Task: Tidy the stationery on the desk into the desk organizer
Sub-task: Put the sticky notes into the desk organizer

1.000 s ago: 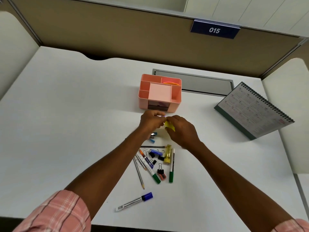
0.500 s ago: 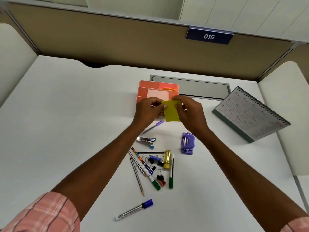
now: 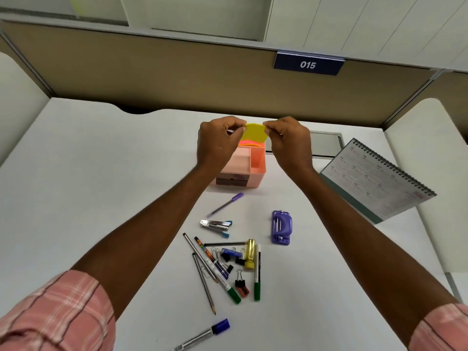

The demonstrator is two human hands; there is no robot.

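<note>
Partly hidden: organizer (image 3: 257, 162) | left hand (image 3: 219, 144), right hand (image 3: 288, 145) pinch yellow note (image 3: 254, 133)

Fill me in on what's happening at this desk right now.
A person is tidying stationery. Both hands, left hand and right hand, pinch a yellow sticky note above the back of the pink desk organizer, where an orange pad edge shows. On the desk lie a purple pen, stapler, purple hole punch, plus a pile of pencils, markers and binder clips. A desk calendar stands right.
</note>
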